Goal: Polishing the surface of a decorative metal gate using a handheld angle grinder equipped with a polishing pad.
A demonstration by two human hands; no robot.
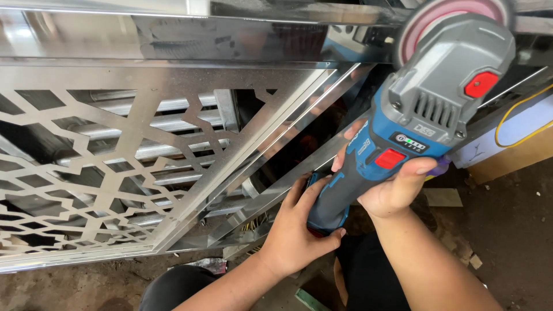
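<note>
A blue and grey cordless angle grinder (pixel 426 109) with red buttons points up and away from me. Its pinkish round disc (pixel 446 17) rests against the polished steel frame bar (pixel 173 37) at the top right. My right hand (pixel 391 187) wraps the grinder's blue body, thumb near the red switch. Lower down, my left hand (pixel 299 227) grips the tool's rear end at the battery. A cut-out patterned steel panel (pixel 115 155) fills the left of the view.
Shiny diagonal steel strips (pixel 276 150) run from the panel's corner. Steel tubes (pixel 167 124) show behind the pattern. A yellow cable (pixel 521 124) loops over boards at right. Dirt floor with scraps (pixel 507 230) lies below; my knees (pixel 178 288) are near the panel's lower edge.
</note>
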